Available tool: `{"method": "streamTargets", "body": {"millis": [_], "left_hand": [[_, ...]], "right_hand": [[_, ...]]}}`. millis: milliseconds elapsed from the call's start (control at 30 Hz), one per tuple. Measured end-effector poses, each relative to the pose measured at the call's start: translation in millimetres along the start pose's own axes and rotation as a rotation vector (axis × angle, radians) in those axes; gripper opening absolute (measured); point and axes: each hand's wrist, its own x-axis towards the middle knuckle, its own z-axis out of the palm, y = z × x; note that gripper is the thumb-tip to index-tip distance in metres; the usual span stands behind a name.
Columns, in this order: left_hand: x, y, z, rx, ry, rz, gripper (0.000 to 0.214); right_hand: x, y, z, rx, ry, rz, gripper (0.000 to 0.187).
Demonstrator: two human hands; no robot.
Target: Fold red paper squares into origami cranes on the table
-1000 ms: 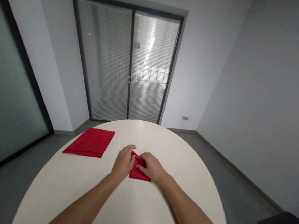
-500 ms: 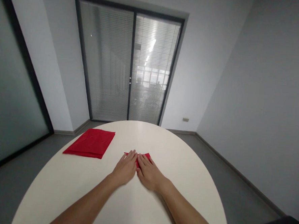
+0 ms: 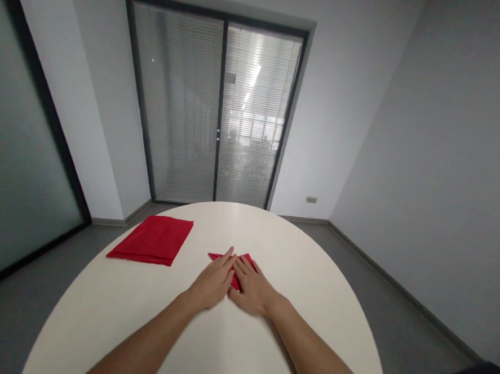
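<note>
We are pressing left hand and right hand, both flat, fingers extended, gripping nothing, on small folded red napkin at middle of counter. Napkin peeking out just beyond fingertips, long axis running left-right. Red cloth stack lying far left, well apart.

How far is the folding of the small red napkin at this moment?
Done: the small red napkin is already folded down, flat on the table. In hand: left hand and right hand press it, palms open. Left: the red stack lies apart, untouched.
</note>
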Motion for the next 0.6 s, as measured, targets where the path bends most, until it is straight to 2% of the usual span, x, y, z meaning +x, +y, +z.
{"method": "streamTargets", "body": {"millis": [100,300,433,500,600], "left_hand": [[-0.6,-0.7,2.3,-0.027,-0.038,0.006,0.054],[-2.3,-4.4,1.0,0.121,-0.091,-0.048,0.052],[-3.1,-5.4,-2.1,0.169,-0.038,-0.124,0.052],[-3.6,-5.4,-5.0,0.120,-0.011,-0.069,0.050],[-4.8,-5.9,-9.0,-0.043,-0.026,0.099,0.049]], "right_hand": [[-0.4,2.7,-1.3,0.011,-0.029,-0.009,0.082],[-4.9,11.5,-4.8,0.029,-0.106,0.067,0.093],[-8.8,19.4,-7.5,0.037,-0.109,0.067,0.095],[-10.0,23.0,-7.9,0.045,-0.083,0.043,0.095],[-10.7,26.5,-8.7,0.070,-0.045,-0.004,0.090]]}}
